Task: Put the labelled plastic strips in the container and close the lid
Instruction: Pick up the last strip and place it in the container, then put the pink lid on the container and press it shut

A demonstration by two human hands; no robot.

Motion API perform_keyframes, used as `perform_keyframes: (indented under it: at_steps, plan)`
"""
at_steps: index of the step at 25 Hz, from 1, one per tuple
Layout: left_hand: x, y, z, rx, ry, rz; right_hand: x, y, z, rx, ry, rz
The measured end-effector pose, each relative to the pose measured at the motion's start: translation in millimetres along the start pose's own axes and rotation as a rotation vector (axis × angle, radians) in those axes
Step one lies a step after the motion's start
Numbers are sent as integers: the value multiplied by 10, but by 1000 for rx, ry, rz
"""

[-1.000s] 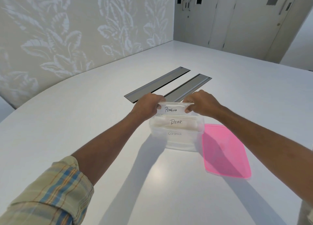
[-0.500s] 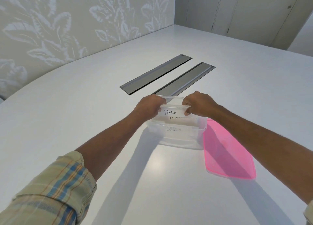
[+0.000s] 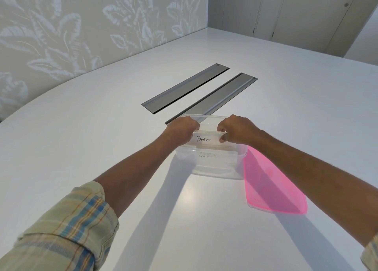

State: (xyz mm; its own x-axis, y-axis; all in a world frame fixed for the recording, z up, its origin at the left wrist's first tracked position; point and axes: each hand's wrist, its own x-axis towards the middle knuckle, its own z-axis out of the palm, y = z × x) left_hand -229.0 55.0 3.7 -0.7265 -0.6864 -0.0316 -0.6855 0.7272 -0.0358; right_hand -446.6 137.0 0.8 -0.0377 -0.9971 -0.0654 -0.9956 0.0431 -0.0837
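A clear plastic container (image 3: 214,169) stands open on the white table. Over its open top I hold a white strip labelled PENGUIN (image 3: 205,139) by both ends. My left hand (image 3: 182,128) pinches its left end and my right hand (image 3: 235,130) pinches its right end. The strip sits at rim height, partly down inside the container. Other labelled strips (image 3: 207,154) lie lower in the container, their writing blurred through the wall. The pink translucent lid (image 3: 272,180) lies flat on the table, touching the container's right side.
Two grey metal cable slots (image 3: 185,91) are set into the table (image 3: 102,127) just behind the container. A leaf-patterned wall runs along the table's left edge, and cabinets stand at the far end.
Both hands have lowered the PENGUIN strip from above the container down to its rim, so it now covers the BEAR strip. The camera has tilted down and moved closer.
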Motion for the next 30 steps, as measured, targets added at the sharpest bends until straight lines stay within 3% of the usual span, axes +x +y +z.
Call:
perform_keyframes:
  at_steps: [4,10,13,16,19,24,30]
  plan:
    - [-18,141,-142,-104,45,-59,-116,11,-132,108,62,-1]
    - [-276,749,-495,-468,389,-61,-532,99,-479,320,278,58]
    - [-490,1151,-566,-656,430,-7,-845,238,-591,372,352,126]
    - [-674,1531,-530,-920,373,-21,-1186,419,-598,397,360,200]
    - [-804,1891,-356,-1004,291,-2,-1568,615,-497,434,342,312]
    - [-1002,2375,100,-811,73,144,-2244,835,-23,396,268,551]
    - [-1124,2632,407,-641,-64,163,-2636,789,574,462,147,759]
